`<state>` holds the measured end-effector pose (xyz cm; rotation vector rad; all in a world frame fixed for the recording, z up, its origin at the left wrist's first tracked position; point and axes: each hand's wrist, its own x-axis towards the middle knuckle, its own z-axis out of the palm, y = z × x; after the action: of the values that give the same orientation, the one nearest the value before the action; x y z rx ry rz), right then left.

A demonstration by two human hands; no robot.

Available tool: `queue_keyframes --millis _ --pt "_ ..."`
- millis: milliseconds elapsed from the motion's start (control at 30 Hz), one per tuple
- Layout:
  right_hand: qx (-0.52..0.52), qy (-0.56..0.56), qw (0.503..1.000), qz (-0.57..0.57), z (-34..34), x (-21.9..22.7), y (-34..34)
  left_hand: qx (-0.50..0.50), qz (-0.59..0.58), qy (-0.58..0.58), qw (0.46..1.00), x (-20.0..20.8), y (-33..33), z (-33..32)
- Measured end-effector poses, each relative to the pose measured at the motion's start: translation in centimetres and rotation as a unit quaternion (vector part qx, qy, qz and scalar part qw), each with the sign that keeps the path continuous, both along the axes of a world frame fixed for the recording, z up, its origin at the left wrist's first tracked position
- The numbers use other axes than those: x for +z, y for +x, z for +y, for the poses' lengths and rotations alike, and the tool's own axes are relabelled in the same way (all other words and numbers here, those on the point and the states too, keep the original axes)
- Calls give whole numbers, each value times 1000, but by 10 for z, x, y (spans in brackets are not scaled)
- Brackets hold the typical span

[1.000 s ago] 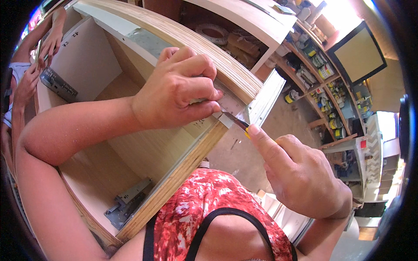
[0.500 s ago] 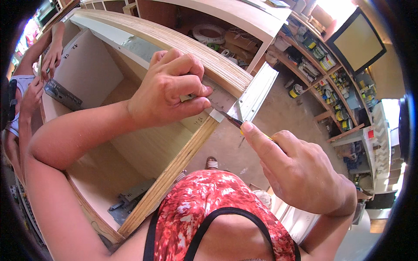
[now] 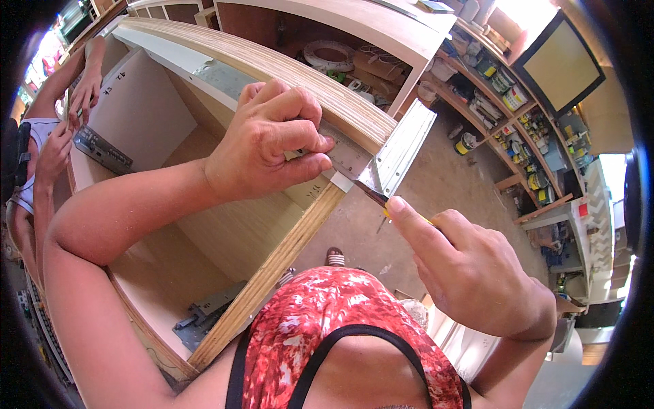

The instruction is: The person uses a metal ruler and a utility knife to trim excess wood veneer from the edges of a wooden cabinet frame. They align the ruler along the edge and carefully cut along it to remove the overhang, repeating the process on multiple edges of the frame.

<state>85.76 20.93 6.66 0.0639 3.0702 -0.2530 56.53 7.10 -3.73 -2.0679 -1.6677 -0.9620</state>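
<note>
While the left hand (image 3: 269, 140) clamps curled fingers onto a ruler (image 3: 351, 157) at the corner of a wooden cabinet (image 3: 269, 276), the right hand (image 3: 470, 269) — apart from it — grips a yellow-handled knife (image 3: 374, 195), blade close by the ruler, beside a white strip (image 3: 407, 151).

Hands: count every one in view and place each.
4: the person's left hand at the ruler, right hand holding the knife, and a co-worker's upper hand and lower hand at far left.

left elbow (image 3: 83, 232) sharply bent, left hand (image 3: 271, 142) curled, right hand (image 3: 471, 269) closed
</note>
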Motion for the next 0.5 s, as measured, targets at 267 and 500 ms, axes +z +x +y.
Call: queue_keyframes --millis 267,500 --pt "-26 0 999 -24 8 1 19 7 0 -2 1000 0 0 -5" --pt "-27 -16 999 -37 -6 30 33 -6 -5 4 1000 -1 0 0"
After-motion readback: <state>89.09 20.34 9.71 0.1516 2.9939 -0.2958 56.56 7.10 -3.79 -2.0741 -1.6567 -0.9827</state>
